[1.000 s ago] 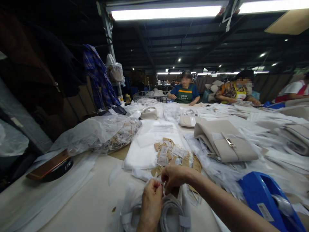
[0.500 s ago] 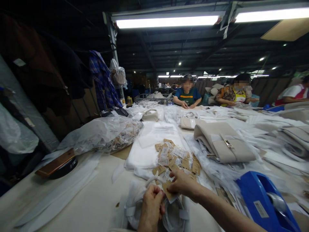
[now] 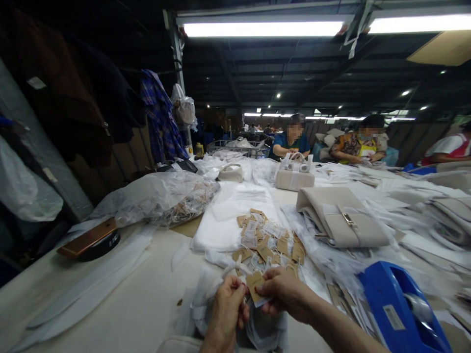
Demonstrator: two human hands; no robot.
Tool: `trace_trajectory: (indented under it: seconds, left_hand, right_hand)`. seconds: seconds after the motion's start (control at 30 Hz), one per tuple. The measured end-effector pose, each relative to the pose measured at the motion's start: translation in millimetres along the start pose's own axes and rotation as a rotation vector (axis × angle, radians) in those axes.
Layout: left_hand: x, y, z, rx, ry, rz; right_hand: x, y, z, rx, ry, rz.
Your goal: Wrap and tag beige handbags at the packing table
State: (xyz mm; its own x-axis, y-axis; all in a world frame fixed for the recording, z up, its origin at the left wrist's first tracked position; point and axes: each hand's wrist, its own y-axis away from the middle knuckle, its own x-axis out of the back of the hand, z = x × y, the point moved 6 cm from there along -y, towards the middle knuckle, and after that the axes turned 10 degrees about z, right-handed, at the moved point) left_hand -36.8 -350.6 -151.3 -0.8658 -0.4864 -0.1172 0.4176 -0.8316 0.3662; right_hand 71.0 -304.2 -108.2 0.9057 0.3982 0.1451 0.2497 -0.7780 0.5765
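Note:
My right hand (image 3: 285,293) pinches a brown cardboard tag (image 3: 254,285) by its right side. Close beside it, my left hand (image 3: 227,306) is closed, thumb against forefinger, near the tag's left edge. Whatever lies between those left fingertips is too small to make out. Under both hands is a bag with its handles (image 3: 201,300) wrapped in thin white material, partly hidden by my wrists. A loose pile of brown and white tags (image 3: 265,250) with strings lies just beyond, against a stack of white plastic sleeves (image 3: 217,230).
A blue tape dispenser (image 3: 395,306) stands at right, before a folded beige bag (image 3: 342,215) with a clasp. To the left are a plastic bag of tags (image 3: 162,196) and a brown-and-black object (image 3: 91,240). Co-workers (image 3: 292,139) sit across the table.
My right hand has turned the tag more upright and brought its face into view. Across the table, a beige bag with wrapped handles now stands higher before the co-worker. The view has shifted slightly.

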Motion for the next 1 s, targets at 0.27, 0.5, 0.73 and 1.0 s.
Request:
trace_trajectory:
  seconds: [0.27,0.5,0.73,1.0]
  left_hand:
    - [5.7,10.0,-2.2,0.050,-0.009,-0.127]
    - [18.1,22.1,12.7,0.128,0.080,-0.194]
    - [22.3,19.9,11.7,0.179,0.209,-0.249]
    - [25.1,22.9,4.2,0.234,0.256,-0.276]
  right_hand:
    - [-16.8,-6.8,1.8,0.045,0.015,0.104]
    - [-32.0,-18.8,7.5,0.143,-0.051,0.159]
    - [-36.9,-18.3,2.8,0.276,-0.154,0.202]
    - [-39.1,-26.3,0.7,0.300,-0.212,0.239]
